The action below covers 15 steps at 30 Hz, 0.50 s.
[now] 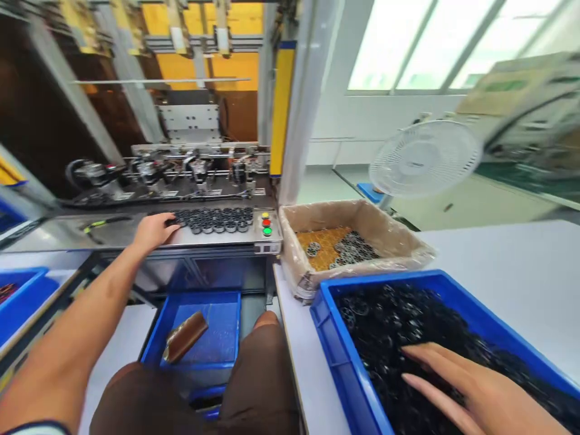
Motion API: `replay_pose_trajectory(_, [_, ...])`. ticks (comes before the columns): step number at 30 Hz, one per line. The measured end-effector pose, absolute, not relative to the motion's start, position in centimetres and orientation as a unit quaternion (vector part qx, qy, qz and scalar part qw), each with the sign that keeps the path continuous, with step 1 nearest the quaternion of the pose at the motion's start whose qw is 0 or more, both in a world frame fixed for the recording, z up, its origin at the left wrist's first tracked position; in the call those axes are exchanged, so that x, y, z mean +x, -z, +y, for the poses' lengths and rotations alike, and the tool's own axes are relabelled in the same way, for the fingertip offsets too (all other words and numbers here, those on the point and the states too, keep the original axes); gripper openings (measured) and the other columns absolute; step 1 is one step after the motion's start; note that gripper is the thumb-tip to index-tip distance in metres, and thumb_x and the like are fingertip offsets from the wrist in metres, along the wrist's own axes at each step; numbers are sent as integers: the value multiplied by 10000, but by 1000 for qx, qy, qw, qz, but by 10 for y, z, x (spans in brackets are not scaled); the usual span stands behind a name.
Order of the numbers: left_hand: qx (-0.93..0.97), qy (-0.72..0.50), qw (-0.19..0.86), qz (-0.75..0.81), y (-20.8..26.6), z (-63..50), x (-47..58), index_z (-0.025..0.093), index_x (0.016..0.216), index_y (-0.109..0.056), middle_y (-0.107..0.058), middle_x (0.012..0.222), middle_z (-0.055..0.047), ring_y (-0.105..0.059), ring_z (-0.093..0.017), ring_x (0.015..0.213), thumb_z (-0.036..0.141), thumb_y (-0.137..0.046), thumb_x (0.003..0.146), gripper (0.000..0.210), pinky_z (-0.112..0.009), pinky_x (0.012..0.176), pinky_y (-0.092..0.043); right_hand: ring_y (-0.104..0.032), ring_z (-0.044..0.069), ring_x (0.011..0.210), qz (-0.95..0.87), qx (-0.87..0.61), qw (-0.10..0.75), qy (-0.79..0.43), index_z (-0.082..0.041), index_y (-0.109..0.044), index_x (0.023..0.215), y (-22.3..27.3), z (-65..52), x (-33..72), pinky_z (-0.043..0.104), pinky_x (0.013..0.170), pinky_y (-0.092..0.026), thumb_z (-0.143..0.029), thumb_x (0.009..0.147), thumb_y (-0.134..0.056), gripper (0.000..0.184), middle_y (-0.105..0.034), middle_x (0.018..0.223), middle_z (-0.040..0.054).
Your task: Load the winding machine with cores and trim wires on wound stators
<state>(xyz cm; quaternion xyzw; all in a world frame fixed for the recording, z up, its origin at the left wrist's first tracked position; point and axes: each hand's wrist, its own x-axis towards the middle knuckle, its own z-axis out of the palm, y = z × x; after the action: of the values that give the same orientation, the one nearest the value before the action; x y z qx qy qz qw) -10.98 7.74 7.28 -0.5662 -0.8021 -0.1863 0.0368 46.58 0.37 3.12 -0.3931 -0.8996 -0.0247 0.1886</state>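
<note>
Left hand: resting at the left end of the rings, fingers curving in; whether they are gripping one, the view is not telling

Rings: sitting in close rows on the surface before the machine, counting as the part judged done

Right hand: hovering over the bin, fingers standing apart, nothing showing between them

Black parts: lying loose, filling much of the bin, counting as the larger share judged left

The left hand reaches forward, right fingers parted.
</note>
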Motion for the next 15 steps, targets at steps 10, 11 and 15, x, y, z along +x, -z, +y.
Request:
replay_pose_trajectory(10, [-809,57,-11,-584,-103,199,146,168,1242,-592,-608,1304,-106,-600,-257,1163,353,-599,936,359,-490,997,-493,-717,180,723,-891,-448,65,19,-194,-708,829,-27,-3,454,255,626,-610,-1,787,-518,274,-722,877,68])
replay_pose_trajectory(11, [-822,25,-35,-569,-95,210,173,166,1210,-606,-621,1258,-101,-621,-247,1109,354,-602,936,332,-475,949,-527,-714,183,707,-893,-443,64,33,-194,-709,806,-26,-3,457,252,600,-606,8,783,-508,286,-723,848,68])
replay_pose_trajectory(15, [-841,-56,-96,-530,-60,239,236,164,1204,-604,-625,1223,-96,-641,-229,1045,342,-606,935,322,-417,877,-563,-722,207,705,-896,-424,84,104,-195,-729,790,-20,-3,464,277,611,-623,44,729,-504,333,-752,829,80])
